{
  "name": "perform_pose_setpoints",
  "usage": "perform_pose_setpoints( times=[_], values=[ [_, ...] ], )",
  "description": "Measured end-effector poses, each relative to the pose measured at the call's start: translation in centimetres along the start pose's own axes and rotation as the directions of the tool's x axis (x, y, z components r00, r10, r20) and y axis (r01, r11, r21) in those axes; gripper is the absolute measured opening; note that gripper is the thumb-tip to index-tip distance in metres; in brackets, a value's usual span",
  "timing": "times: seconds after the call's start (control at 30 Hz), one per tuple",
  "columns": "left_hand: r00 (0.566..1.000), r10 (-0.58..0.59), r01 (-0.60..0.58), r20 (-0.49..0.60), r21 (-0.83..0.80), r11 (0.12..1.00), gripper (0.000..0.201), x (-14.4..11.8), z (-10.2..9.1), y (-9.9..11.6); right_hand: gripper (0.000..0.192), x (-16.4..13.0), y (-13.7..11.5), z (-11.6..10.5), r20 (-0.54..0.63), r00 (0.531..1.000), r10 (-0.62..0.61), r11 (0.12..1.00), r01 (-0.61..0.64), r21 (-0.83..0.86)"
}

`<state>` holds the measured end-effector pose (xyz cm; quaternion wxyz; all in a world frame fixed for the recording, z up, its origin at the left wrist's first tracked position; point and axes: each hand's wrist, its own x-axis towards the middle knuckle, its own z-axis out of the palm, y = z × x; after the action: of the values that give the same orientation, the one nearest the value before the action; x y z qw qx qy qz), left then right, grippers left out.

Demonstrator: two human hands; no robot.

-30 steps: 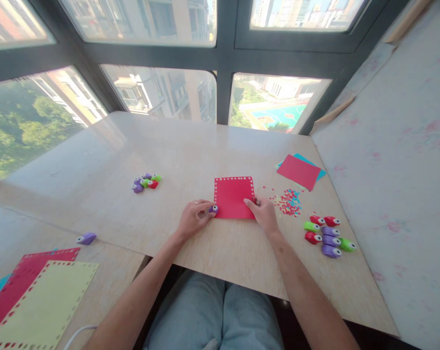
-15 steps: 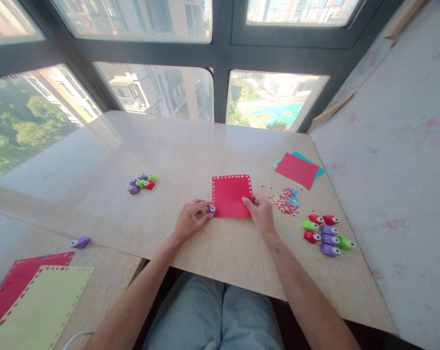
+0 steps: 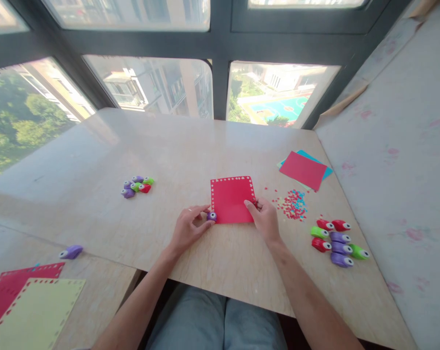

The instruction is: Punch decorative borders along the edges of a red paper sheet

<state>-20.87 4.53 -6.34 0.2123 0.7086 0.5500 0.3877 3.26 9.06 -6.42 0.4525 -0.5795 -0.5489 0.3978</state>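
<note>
A red sheet of paper [image 3: 231, 201] lies in front of me, with small punched holes along its left, top and upper right edges. My left hand [image 3: 190, 228] is closed around a small purple craft punch [image 3: 211, 216], which sits at the sheet's lower left edge. On the other side, my right hand [image 3: 266, 216] pinches the sheet's right edge, thumb on top. Its other fingers are partly hidden behind the paper.
Right of the sheet lies a heap of paper confetti [image 3: 294, 205], below stacked coloured sheets [image 3: 303, 170]. Several craft punches [image 3: 340, 249] stand near the wall, others [image 3: 137, 186] at left. A single purple punch [image 3: 71, 252] lies near a punched yellow sheet [image 3: 41, 311].
The camera view has shifted slightly, so things sit a little differently in the picture. Both hands keep the same grips on the punch and the paper.
</note>
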Motion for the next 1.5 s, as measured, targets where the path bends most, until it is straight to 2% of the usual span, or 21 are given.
perform_pose_setpoints(
  times=[0.23,0.6,1.5],
  values=[
    [0.999,-0.045,0.046,0.014,-0.102,0.994,0.035,-0.6,-0.51,0.29,0.034,-0.15,0.14,0.01,-0.015,0.999,0.031,0.999,-0.031,-0.015],
    [0.997,-0.06,0.064,0.051,-0.095,0.993,0.019,-0.36,-0.49,0.4,0.034,-0.35,-0.02,-0.03,0.04,0.996,0.083,0.996,-0.084,0.027],
    [0.997,-0.068,0.072,0.047,-0.104,0.992,0.022,-0.29,-0.5,0.67,0.036,-0.47,-0.21,-0.04,0.008,0.996,0.092,0.996,-0.092,0.001]
  ],
)
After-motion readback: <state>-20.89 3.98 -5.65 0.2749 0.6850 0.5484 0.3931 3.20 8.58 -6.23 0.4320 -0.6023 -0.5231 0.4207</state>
